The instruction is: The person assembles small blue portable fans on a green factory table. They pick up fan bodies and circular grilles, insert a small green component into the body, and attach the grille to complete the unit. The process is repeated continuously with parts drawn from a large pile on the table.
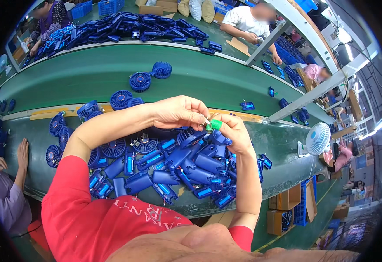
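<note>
My left hand is closed in a pinch on a small pale wire end, too small to make out fully. Green tape wraps a fingertip of my right hand, whose fingers close round a blue plastic fan part. The two hands nearly touch above the bench. Below them lies a heap of blue handle casings, some showing light-blue battery cells. Round blue fan heads with grilles lie under and beside my left forearm, several with thin wires showing.
Beyond the bench edge runs a green conveyor belt carrying two fan heads. More blue casings pile up behind it. A white desk fan stands at the right. Co-workers sit at the left and across; one co-worker's hand rests on the bench.
</note>
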Motion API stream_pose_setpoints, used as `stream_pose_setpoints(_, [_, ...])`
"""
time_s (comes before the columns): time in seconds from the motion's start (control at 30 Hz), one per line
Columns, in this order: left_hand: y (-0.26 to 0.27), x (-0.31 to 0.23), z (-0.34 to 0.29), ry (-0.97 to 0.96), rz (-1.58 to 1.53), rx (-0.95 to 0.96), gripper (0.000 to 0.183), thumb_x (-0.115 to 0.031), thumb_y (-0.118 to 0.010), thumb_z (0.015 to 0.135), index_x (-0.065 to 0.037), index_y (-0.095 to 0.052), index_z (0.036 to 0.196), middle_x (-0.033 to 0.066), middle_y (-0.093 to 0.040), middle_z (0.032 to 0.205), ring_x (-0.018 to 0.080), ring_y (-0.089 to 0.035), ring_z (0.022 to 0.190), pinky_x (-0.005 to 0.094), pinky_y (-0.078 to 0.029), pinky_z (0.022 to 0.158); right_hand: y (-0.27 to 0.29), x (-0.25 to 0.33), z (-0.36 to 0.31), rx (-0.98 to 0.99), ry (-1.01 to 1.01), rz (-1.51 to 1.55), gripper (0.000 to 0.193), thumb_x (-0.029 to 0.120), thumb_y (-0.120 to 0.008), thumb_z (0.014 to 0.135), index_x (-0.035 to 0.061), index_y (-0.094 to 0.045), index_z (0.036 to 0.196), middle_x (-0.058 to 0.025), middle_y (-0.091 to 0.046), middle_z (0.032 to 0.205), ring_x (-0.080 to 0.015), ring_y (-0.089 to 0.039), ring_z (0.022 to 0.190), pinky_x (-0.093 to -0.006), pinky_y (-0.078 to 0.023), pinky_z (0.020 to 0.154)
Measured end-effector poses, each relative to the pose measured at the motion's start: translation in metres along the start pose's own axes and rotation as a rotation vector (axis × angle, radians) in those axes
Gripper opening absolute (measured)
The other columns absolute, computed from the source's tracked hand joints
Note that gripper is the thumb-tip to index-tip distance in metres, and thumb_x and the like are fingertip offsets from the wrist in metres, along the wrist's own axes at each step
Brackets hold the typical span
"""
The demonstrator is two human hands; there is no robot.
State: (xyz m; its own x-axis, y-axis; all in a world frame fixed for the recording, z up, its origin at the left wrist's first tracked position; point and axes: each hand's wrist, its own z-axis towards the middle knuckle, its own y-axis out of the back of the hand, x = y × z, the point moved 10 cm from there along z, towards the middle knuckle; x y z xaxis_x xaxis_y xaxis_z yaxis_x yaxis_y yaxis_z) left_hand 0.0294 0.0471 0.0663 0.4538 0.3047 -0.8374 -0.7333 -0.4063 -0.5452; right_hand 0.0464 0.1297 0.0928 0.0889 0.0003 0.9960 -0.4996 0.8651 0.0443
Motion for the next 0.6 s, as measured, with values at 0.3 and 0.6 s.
stream_pose_setpoints(0.3, [0.006,-0.003,0.002,-0.030,0.143,-0.050,0.020,-0.010,-0.067,0.085,0.000,-0.060,0.101,0.0075,-0.065,0.091,0.0137,-0.063,0.080,0.0263,-0.052,0.075,0.000,0.007,0.002,-0.009,0.051,-0.177,0.019,0.020,-0.062,0.090,0.0011,-0.065,0.087,0.0033,-0.057,0.079,-0.0054,-0.046,0.070,-0.0211,-0.038,0.063])
stream_pose_setpoints(0.6, [0.035,-0.008,0.022,-0.093,0.383,-0.109,0.020,-0.015,-0.066,0.087,-0.001,-0.061,0.099,0.0059,-0.065,0.090,0.0127,-0.062,0.080,0.0254,-0.050,0.075,0.027,-0.017,0.016,-0.096,-0.045,-0.199,0.019,0.021,-0.063,0.090,0.0028,-0.066,0.089,0.0056,-0.055,0.074,-0.0041,-0.044,0.068,-0.0210,-0.037,0.062])
